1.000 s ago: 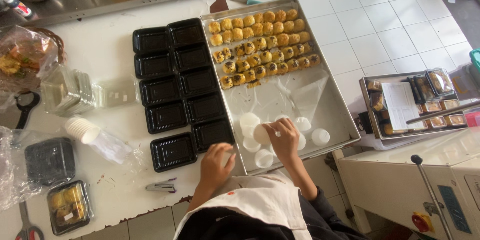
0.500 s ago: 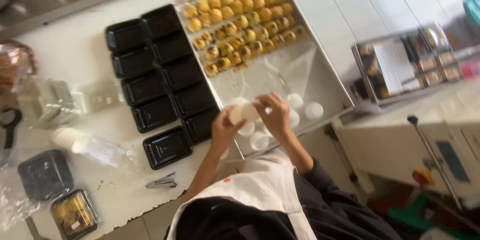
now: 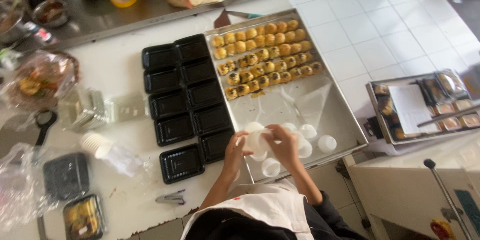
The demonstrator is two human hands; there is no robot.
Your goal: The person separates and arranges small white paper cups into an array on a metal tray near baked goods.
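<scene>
My left hand (image 3: pixel 235 151) and my right hand (image 3: pixel 283 145) are together over the near end of a large metal baking tray (image 3: pixel 327 112). Both grip a small stack of white paper cups (image 3: pixel 257 140) between them. Several loose white cups (image 3: pixel 327 143) lie on the tray around my hands. At the tray's far end sit rows of small golden pastries (image 3: pixel 265 57). Left of the tray, several empty black plastic trays (image 3: pixel 182 97) lie in two columns on the white counter.
A filled black box (image 3: pixel 83 216), a lidded black box (image 3: pixel 66 175), a stack of white cups in a clear sleeve (image 3: pixel 107 151) and metal tongs (image 3: pixel 171 198) lie near left. Bagged food (image 3: pixel 40 77) sits further left. A side tray of packed boxes (image 3: pixel 425 105) stands right.
My left hand came up off the counter edge to join my right hand over the tray, and both now hold the cup stack. The camera view shifted.
</scene>
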